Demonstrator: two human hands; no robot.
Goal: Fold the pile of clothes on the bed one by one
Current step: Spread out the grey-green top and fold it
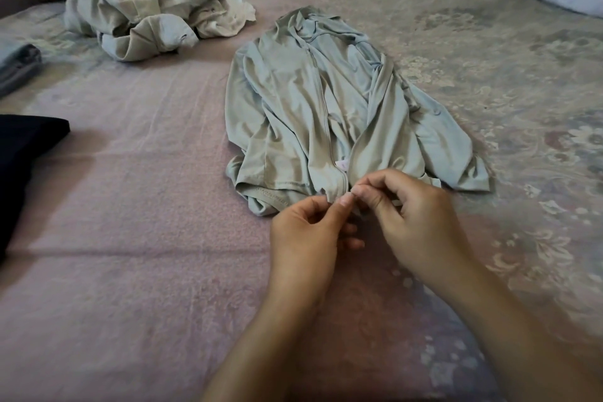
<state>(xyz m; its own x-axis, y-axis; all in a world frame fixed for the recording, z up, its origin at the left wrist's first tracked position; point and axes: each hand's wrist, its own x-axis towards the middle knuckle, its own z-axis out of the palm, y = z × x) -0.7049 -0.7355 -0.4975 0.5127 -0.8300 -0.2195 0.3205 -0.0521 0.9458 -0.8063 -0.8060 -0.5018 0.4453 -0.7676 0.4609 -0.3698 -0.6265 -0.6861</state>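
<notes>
Your left hand and right hand pinch the hem of the pale-green silky zip-front jacket at its zipper, so next likely join and zip it before folding.

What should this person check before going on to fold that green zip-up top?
1. Green zip-up top lies flat on the bed: not ok, still wrinkled and bunched at the hem.
2. Zipper closed: not ok, open near the bottom.
3. Left hand and right hand pinch the hem at the zipper's base: ok.
4. Sleeves spread out: not ok, tucked along the sides.
5. Unfolded pile lies apart from the top: ok.
6. Zipper ends engaged: cannot tell, fingers hide them.
</notes>
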